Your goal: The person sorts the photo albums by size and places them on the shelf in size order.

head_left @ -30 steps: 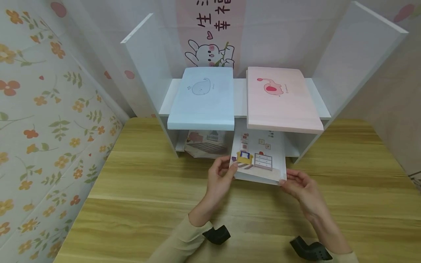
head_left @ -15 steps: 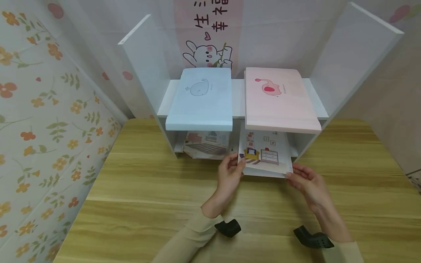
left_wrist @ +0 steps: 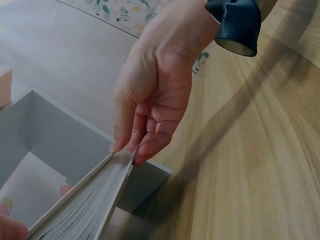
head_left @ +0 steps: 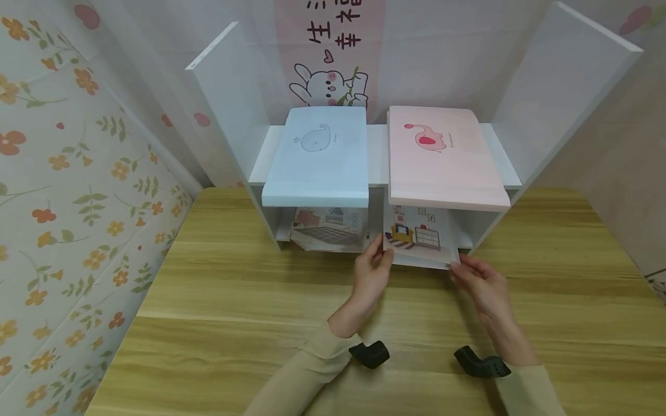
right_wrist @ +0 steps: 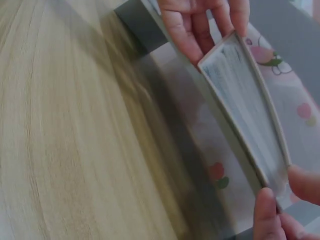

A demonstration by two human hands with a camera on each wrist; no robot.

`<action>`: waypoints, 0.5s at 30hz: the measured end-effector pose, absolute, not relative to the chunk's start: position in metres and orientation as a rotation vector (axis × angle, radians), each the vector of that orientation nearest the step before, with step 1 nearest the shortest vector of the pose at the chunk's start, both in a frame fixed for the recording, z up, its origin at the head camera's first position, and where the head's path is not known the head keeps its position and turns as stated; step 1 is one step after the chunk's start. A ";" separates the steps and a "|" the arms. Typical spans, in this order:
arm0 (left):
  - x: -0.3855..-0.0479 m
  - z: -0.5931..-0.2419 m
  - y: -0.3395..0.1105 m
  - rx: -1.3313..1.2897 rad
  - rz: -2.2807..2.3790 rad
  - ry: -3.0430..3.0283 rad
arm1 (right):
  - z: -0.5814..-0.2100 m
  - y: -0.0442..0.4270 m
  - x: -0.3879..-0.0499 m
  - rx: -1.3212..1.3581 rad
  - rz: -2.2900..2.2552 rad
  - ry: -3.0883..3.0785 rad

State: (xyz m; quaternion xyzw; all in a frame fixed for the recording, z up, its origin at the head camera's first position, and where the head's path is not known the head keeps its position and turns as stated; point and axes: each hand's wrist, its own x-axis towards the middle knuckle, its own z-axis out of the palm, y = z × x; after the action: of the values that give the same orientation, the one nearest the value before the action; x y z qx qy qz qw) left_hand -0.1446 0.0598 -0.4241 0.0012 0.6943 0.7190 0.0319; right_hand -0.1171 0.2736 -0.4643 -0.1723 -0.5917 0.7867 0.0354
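Observation:
A book (head_left: 421,242) with a white cover, printed with a yellow armchair and a chest of drawers, juts from the right lower part of a white shelf unit (head_left: 378,153). My left hand (head_left: 372,274) pinches its near left corner, thumb on top. Across from it, my right hand (head_left: 484,283) pinches the near right corner. The page edges (right_wrist: 240,100) show between two covers in the right wrist view. The book's far end is hidden under the shelf board. To its left on the lower level lies another book (head_left: 330,228) with a printed room scene.
On the upper board lie a blue book (head_left: 319,156) with a whale and a pink book (head_left: 442,156) with an elephant, both overhanging its front. Tall side panels (head_left: 567,92) rise at both ends. The unit stands on a wooden table (head_left: 234,323); curtains hang behind.
Both hands have moved the white book to the right, then farther back into the lower level. Less of it sticks out now. The other books have stayed in place.

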 end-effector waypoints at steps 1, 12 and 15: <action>-0.145 -0.424 0.061 0.002 2.209 2.139 | -0.460 0.271 -0.117 -0.567 2.413 -1.817; -0.158 -0.424 0.069 -0.185 2.330 2.048 | -0.475 0.277 -0.134 -0.528 2.402 -1.721; -0.157 -0.424 0.070 -0.191 2.326 2.038 | -0.477 0.276 -0.136 -0.512 2.425 -1.675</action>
State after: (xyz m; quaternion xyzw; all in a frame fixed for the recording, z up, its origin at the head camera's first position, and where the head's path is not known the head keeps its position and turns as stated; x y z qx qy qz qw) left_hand -0.1573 0.0696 -0.4237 -0.0618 0.6575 0.7506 0.0215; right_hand -0.1363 0.2760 -0.4774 -0.1706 -0.5584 0.8083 0.0749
